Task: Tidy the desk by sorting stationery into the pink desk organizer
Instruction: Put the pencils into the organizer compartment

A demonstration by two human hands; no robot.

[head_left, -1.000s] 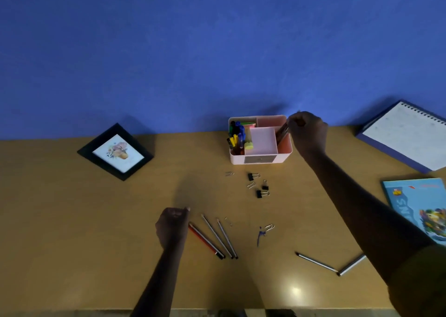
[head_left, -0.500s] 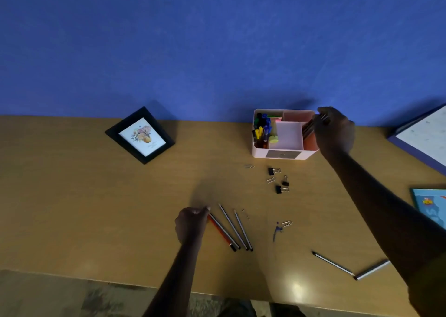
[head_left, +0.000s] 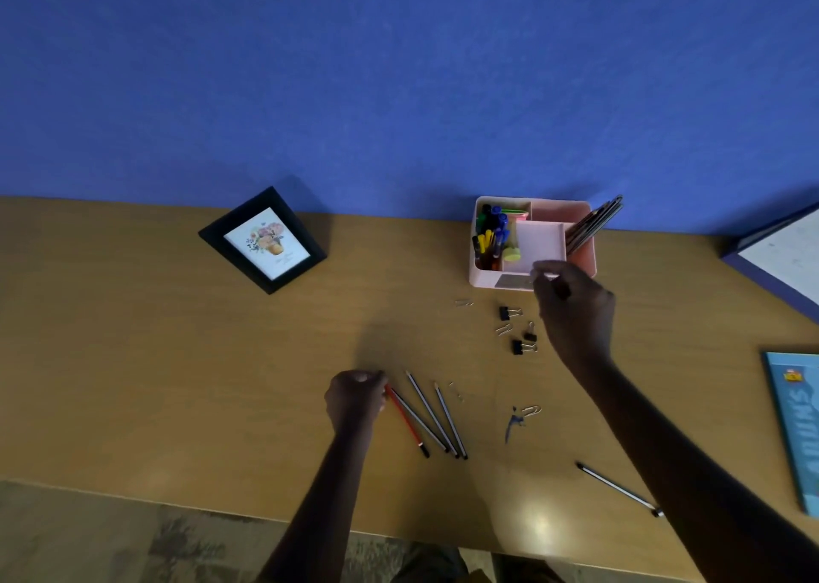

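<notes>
On the surface (head_left: 177, 383), left grip (head_left: 356, 398) pinches the seemingly light, stiff red pencil (head_left: 405, 420) endwise; right grip (head_left: 576, 312) hangs empty.

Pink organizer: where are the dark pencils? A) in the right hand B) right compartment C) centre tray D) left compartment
B: the dark pencils lean in the right compartment of the pink organizer; the right hand hovers in front, holding nothing.

Picture frame (head_left: 266, 242), teal book (head_left: 793, 427) — perhaps a calendar (head_left: 786, 258)
</notes>
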